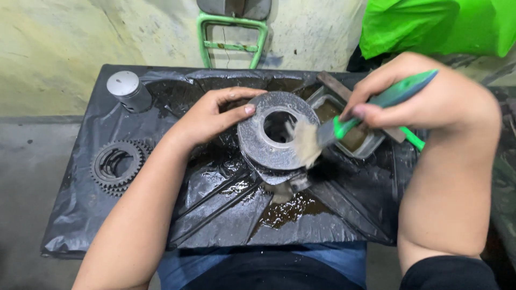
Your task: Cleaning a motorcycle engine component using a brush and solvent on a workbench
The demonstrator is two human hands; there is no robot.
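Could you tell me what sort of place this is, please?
Probably a small mechanical workshop's parts-cleaning spot: gears lie on a wet black sheet, the left hand holds a metal ring, and the right hand brushes it with a brush.

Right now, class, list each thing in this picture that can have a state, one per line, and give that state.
Left hand: gripping the metal ring, tilting it up.
Right hand: closed on the brush handle.
Metal ring: tilted, wet, dirty.
Brush: bristles pressed on the ring, soaked.
Small tub: open, holding brownish liquid.
Gear stack: lying flat, untouched.
Grey cylinder: upright.
Black sheet: wet, pooled liquid.
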